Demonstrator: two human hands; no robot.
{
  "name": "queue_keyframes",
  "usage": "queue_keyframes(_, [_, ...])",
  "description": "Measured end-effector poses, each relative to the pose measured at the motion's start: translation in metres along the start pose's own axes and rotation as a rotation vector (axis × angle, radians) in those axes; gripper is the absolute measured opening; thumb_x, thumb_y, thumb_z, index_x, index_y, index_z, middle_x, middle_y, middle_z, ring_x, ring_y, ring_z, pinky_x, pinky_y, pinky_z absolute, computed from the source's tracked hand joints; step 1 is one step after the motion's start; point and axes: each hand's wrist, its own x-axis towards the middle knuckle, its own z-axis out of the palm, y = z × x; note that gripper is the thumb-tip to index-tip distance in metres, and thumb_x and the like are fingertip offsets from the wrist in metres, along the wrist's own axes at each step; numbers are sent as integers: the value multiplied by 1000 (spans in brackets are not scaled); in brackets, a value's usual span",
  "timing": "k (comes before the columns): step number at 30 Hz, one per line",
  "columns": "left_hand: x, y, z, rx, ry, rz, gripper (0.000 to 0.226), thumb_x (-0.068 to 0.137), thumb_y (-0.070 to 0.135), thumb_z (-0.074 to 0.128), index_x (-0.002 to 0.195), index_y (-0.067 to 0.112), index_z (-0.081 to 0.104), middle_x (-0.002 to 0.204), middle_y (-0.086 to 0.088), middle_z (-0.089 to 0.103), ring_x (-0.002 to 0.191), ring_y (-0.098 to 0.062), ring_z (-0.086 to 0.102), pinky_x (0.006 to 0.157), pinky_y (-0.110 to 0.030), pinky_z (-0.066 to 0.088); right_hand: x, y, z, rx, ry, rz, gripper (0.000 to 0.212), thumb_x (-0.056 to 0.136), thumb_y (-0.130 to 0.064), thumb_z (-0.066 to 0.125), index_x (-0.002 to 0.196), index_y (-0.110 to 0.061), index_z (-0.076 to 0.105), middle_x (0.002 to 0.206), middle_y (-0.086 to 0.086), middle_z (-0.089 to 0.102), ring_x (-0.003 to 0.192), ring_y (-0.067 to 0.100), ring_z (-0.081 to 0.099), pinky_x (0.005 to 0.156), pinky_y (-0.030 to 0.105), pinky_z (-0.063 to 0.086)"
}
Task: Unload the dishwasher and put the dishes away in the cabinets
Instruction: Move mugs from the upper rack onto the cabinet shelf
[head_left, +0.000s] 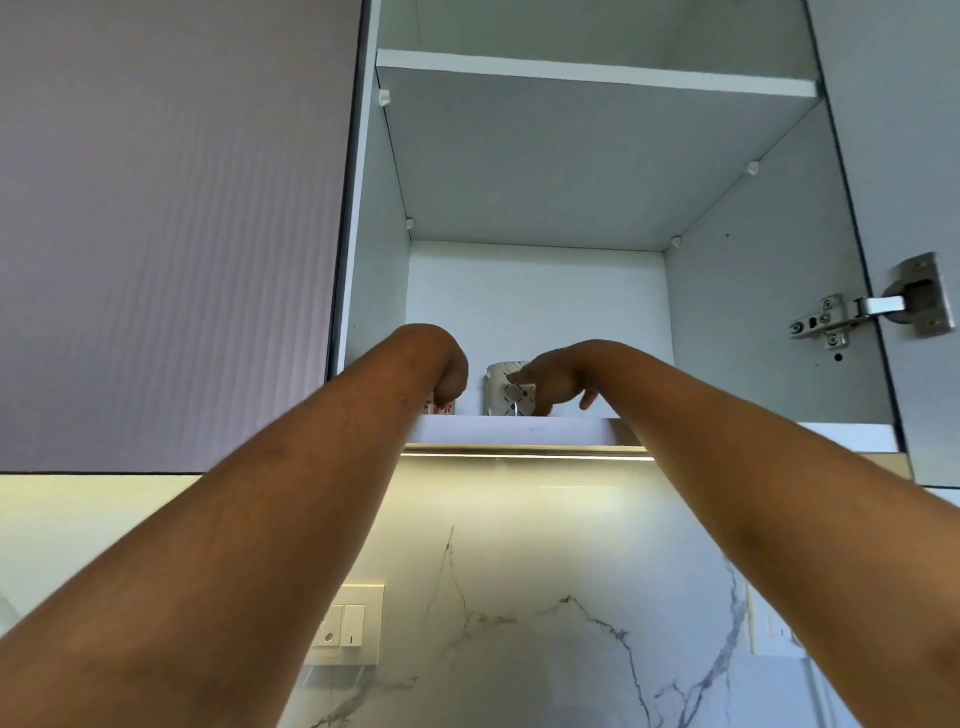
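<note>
Presently I am watching both hands working at the front edge of the cabinet's bottom shelf (519, 431). The left hand (449, 371) is curling down over a small red-flowered cup (444, 408) and clamping it from above. The right hand (556, 376) is lying against the patterned white mug (501, 387) standing just beside that cup; I cannot tell whether it is gripping. Both are looking like glazed ceramic to me: rigid, smooth, slippery, chippable, fairly light. I am judging a wrap around the round body the safest hold.
</note>
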Motion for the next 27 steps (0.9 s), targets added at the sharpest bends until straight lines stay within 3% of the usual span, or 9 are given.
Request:
queue_keyframes(3, [-25, 18, -3, -149, 192, 132, 51, 93, 4, 42, 142, 21, 42, 145, -6, 42, 119, -28, 50, 72, -23, 44, -20, 1, 1, 262, 59, -8, 65, 93, -16, 54, 150, -24, 23, 151, 0, 32, 132, 24, 37, 101, 41, 45])
queue_keyframes(5, [-43, 30, -5, -263, 334, 186, 44, 94, 9, 44, 136, 22, 50, 138, -5, 50, 119, -26, 52, 83, -27, 45, -35, 5, 1, 298, 140, -14, 61, 91, -17, 57, 147, -23, 32, 145, 1, 41, 123, 23, 44, 99, 40, 46])
queue_keyframes(7, [-57, 44, -4, -367, 436, 195, 41, 90, 10, 45, 127, 21, 59, 129, -6, 57, 112, -27, 55, 92, -34, 48, -51, 11, 4, 278, 242, -14, 56, 90, -15, 57, 143, -16, 39, 143, 6, 44, 125, 26, 46, 104, 40, 42])
queue_keyframes(9, [-75, 59, -2, -441, 569, 191, 38, 87, 12, 47, 122, 21, 61, 126, -7, 58, 111, -28, 56, 91, -36, 48, -68, 19, 9, 269, 383, -9, 53, 89, -14, 56, 140, -12, 43, 142, 7, 47, 128, 25, 46, 106, 32, 37])
queue_keyframes(12, [-108, 91, 3, -525, 771, 278, 37, 90, 18, 48, 125, 19, 56, 129, -4, 55, 119, -26, 50, 90, -37, 44, -100, 37, 25, 367, 600, -6, 48, 89, -13, 54, 136, -15, 48, 139, 2, 52, 125, 21, 50, 98, 25, 38])
queue_keyframes(14, [-121, 117, 16, -631, 867, 380, 38, 91, 18, 48, 128, 19, 53, 132, -1, 52, 124, -23, 43, 93, -38, 42, -130, 50, 43, 403, 738, 2, 46, 89, -12, 53, 135, -18, 49, 135, 0, 54, 122, 20, 52, 93, 24, 39])
queue_keyframes(18, [-139, 173, 71, -820, 1035, 602, 45, 83, 14, 51, 128, 13, 54, 133, -5, 53, 124, -27, 45, 103, -38, 38, -195, 71, 103, 409, 864, 74, 57, 88, -10, 54, 142, -19, 40, 138, 1, 51, 126, 20, 48, 105, 35, 39])
queue_keyframes(22, [-180, 247, 132, -989, 941, 656, 49, 80, 16, 51, 129, 14, 55, 134, -4, 52, 124, -25, 45, 106, -38, 37, -267, 83, 179, 418, 826, 208, 59, 89, -7, 52, 145, -19, 36, 140, -2, 50, 127, 18, 47, 107, 31, 36])
queue_keyframes(27, [-267, 346, 196, -1155, 634, 760, 52, 79, 10, 50, 131, 10, 53, 133, -6, 53, 125, -19, 40, 107, -39, 38, -378, 101, 267, 515, 659, 421, 60, 89, -5, 50, 145, -18, 35, 142, 0, 48, 130, 18, 44, 107, 22, 29])
